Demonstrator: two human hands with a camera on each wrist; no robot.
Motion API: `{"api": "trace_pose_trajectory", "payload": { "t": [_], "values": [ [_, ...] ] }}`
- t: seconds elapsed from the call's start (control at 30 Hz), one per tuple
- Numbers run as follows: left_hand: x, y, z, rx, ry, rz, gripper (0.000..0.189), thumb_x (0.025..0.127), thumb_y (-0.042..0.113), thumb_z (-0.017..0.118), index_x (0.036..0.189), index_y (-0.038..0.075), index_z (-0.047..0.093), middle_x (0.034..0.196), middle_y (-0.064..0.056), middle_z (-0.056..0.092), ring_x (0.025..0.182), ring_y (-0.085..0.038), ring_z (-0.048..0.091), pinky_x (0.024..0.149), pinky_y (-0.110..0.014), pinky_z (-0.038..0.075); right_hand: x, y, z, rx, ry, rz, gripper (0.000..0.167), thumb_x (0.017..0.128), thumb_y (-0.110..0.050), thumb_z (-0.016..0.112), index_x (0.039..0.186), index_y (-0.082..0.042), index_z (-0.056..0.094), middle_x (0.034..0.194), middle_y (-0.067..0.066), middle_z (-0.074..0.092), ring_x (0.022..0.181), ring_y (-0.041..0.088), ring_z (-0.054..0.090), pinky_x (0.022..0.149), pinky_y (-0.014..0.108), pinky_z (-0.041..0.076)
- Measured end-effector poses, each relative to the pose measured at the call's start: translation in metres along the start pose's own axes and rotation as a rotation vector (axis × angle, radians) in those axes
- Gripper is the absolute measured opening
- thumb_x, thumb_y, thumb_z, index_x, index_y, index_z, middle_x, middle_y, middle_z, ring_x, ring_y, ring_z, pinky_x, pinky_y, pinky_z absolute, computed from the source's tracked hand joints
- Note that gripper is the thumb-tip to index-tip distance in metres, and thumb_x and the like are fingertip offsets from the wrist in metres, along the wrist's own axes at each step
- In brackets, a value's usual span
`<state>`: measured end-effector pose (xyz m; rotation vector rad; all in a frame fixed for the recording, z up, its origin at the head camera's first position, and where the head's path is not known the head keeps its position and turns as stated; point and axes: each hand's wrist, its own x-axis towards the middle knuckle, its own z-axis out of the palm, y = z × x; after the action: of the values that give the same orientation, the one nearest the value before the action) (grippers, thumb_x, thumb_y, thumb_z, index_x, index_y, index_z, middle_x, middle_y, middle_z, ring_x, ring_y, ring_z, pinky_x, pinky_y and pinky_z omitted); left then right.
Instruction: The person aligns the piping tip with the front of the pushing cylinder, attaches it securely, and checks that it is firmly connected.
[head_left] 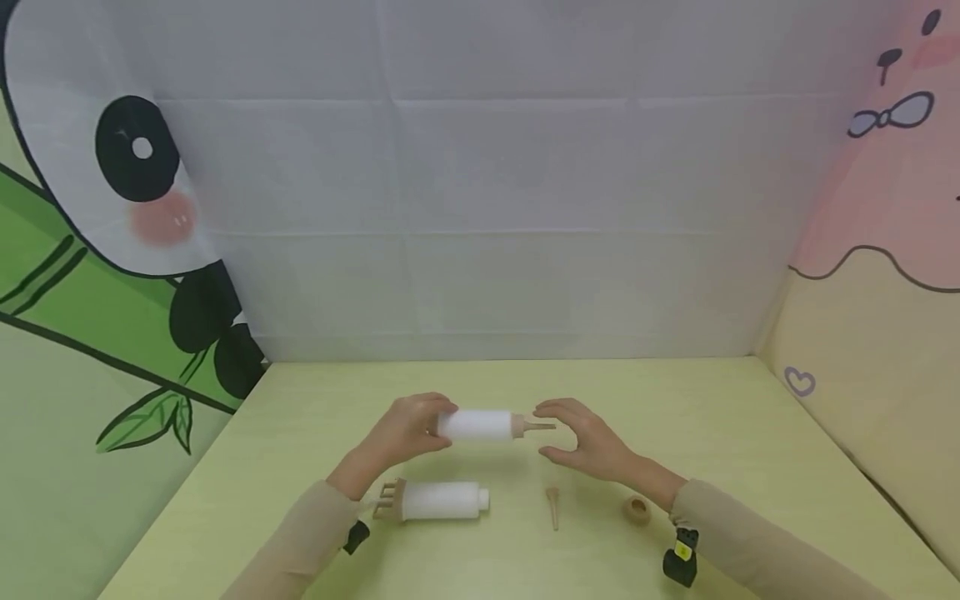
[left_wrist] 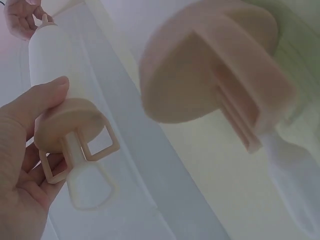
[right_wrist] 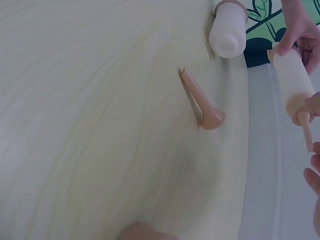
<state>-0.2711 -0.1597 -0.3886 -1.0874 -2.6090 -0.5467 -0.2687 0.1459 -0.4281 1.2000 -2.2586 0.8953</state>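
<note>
My left hand grips a white icing syringe by its rear end and holds it level above the table. The left wrist view shows its beige looped cap and pale plunger handle beside the thumb. A beige collar and slim nozzle point toward my right hand. The right thumb and fingers are spread around the nozzle's tip, apart from each other. Below lies a second white icing syringe, its looped cap to the left and its bare neck to the right.
A loose beige nozzle lies on the pale wood table, below the gap between the hands. A round beige collar with a hole rests near the right forearm. A white curtain stands behind the table, with printed panels at both sides.
</note>
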Motion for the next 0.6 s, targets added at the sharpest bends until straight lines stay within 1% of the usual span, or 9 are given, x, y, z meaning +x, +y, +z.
{"api": "trace_pose_trajectory", "payload": {
  "t": [0.13, 0.23, 0.3, 0.43, 0.53, 0.6],
  "values": [
    [-0.001, -0.012, 0.003, -0.029, -0.020, -0.077, 0.039, 0.068, 0.010, 0.079, 0.103, 0.002, 0.064, 0.100, -0.009, 0.064, 0.076, -0.016, 0.061, 0.061, -0.018, 0.050, -0.002, 0.001, -0.002, 0.002, 0.001, 0.011, 0.044, 0.072, -0.013, 0.076, 0.111, -0.003, 0.058, 0.114, 0.008, 0.057, 0.106, 0.024, 0.052, 0.086, 0.040, 0.047],
    [-0.001, -0.021, 0.005, -0.076, -0.030, -0.147, 0.040, 0.067, 0.010, 0.079, 0.104, 0.002, 0.064, 0.101, -0.009, 0.064, 0.080, -0.017, 0.060, 0.062, -0.020, 0.049, -0.004, 0.002, -0.003, 0.009, 0.001, 0.018, 0.043, 0.072, -0.013, 0.076, 0.110, -0.003, 0.059, 0.112, 0.007, 0.058, 0.105, 0.022, 0.053, 0.083, 0.038, 0.048],
    [-0.002, -0.027, 0.006, -0.100, -0.034, -0.188, 0.041, 0.067, 0.010, 0.080, 0.104, 0.003, 0.065, 0.100, -0.008, 0.064, 0.082, -0.017, 0.059, 0.064, -0.024, 0.050, -0.005, 0.003, -0.004, 0.019, -0.001, 0.017, 0.042, 0.073, -0.013, 0.075, 0.110, -0.004, 0.059, 0.111, 0.006, 0.058, 0.104, 0.022, 0.054, 0.081, 0.037, 0.050],
    [-0.004, -0.038, 0.008, -0.110, -0.042, -0.239, 0.041, 0.065, 0.010, 0.081, 0.103, 0.001, 0.066, 0.100, -0.009, 0.065, 0.086, -0.020, 0.060, 0.071, -0.032, 0.051, -0.007, 0.004, -0.004, 0.027, -0.007, 0.016, 0.041, 0.074, -0.013, 0.075, 0.111, -0.006, 0.058, 0.110, 0.003, 0.059, 0.102, 0.019, 0.055, 0.079, 0.033, 0.051],
    [-0.004, -0.046, 0.010, -0.116, -0.051, -0.269, 0.042, 0.064, 0.008, 0.081, 0.102, -0.001, 0.066, 0.100, -0.011, 0.065, 0.089, -0.024, 0.060, 0.075, -0.036, 0.051, -0.008, 0.004, -0.004, 0.016, -0.005, 0.015, 0.041, 0.074, -0.014, 0.075, 0.110, -0.008, 0.059, 0.110, 0.002, 0.059, 0.103, 0.019, 0.055, 0.081, 0.035, 0.050],
    [-0.005, -0.051, 0.012, -0.123, -0.059, -0.301, 0.041, 0.063, 0.008, 0.081, 0.101, -0.001, 0.066, 0.100, -0.012, 0.065, 0.090, -0.025, 0.060, 0.077, -0.036, 0.050, -0.009, 0.003, -0.004, 0.007, -0.003, 0.013, 0.040, 0.073, -0.014, 0.075, 0.110, -0.008, 0.059, 0.109, 0.002, 0.059, 0.103, 0.019, 0.054, 0.082, 0.036, 0.049]
  ]
}}
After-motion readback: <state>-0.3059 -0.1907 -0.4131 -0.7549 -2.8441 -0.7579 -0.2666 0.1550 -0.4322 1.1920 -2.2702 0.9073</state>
